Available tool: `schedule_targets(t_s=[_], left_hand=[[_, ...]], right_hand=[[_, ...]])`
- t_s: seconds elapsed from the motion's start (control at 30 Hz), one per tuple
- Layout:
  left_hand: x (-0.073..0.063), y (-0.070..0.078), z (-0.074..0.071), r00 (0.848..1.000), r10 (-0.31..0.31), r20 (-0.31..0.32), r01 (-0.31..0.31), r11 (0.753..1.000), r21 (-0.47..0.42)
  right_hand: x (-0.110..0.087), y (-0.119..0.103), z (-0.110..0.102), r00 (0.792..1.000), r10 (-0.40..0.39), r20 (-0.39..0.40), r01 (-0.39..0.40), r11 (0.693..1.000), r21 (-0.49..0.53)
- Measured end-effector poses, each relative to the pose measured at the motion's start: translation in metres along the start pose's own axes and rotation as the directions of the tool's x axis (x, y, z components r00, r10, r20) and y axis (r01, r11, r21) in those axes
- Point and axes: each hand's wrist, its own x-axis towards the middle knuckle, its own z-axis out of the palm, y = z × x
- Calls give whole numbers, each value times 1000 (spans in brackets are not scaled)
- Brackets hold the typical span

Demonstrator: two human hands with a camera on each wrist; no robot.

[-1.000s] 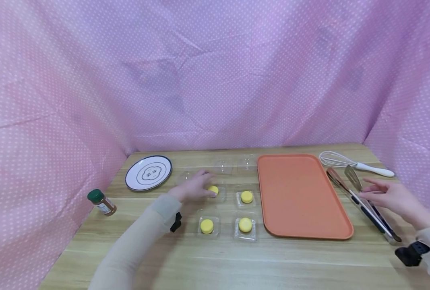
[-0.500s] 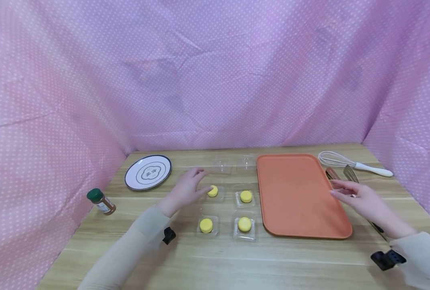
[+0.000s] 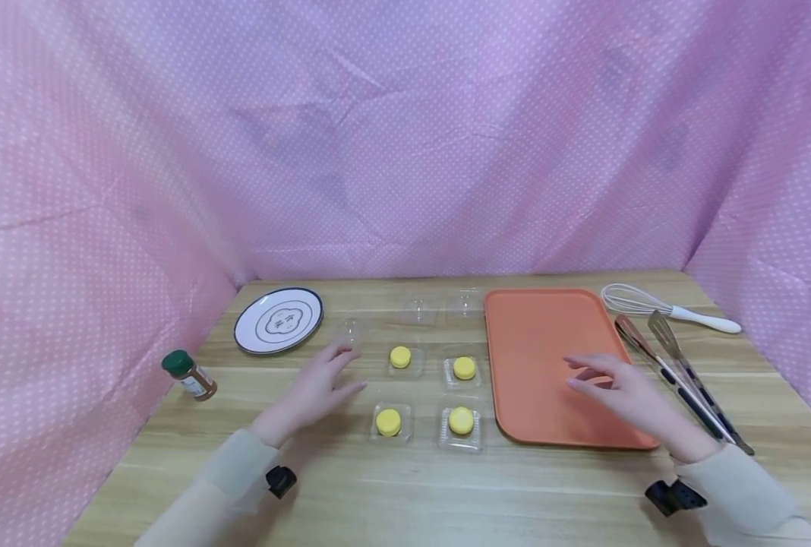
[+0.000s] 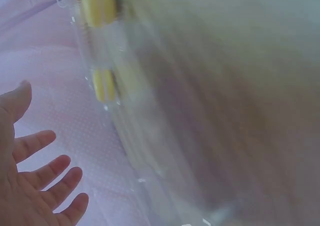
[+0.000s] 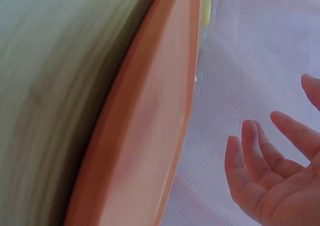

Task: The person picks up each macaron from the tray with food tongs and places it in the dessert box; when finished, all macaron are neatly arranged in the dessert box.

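My left hand (image 3: 310,391) hovers left of the yellow macarons, thumb and fingers spread, with nothing in it. The left wrist view shows the same hand (image 4: 42,181) with its fingers apart. Nearest to it are a front-left macaron (image 3: 388,422) and a back-left macaron (image 3: 400,357), each in a clear plastic box. To their right sit a back macaron (image 3: 464,368) and a front macaron (image 3: 461,421), also in boxes. Over the orange tray (image 3: 528,327) is my right hand (image 3: 620,391), fingers loosely bent and holding nothing, as the right wrist view of the hand (image 5: 280,171) confirms.
A white plate (image 3: 279,320) lies at the back left, with a green-capped spice jar (image 3: 190,374) in front of it. Right of the tray are tongs (image 3: 679,380), a slotted turner (image 3: 665,334) and a whisk (image 3: 672,310). Clear lids (image 3: 419,310) stand behind the macarons.
My left hand has drawn back from the back-left macaron toward the left front. My right hand has moved left from above the tongs and turner to over the tray.
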Motion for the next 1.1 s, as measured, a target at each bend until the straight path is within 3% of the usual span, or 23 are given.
schedule_targets(t_s=[0.4, 0.73, 0.9, 1.1], left_hand=[[-33, -27, -8, 999, -25, 43, 21, 996, 89], [-49, -34, -13, 992, -65, 112, 58, 996, 71], [-53, -36, -13, 990, -57, 125, 50, 997, 59], [-54, -38, -13, 982, -76, 176, 83, 996, -30]], right_hand=[[14, -29, 36, 997, -60, 57, 55, 996, 75], [29, -46, 60, 987, -33, 156, 16, 994, 107], [36, -53, 69, 979, -73, 188, 51, 992, 119], [41, -61, 78, 969, -58, 241, 33, 994, 108]])
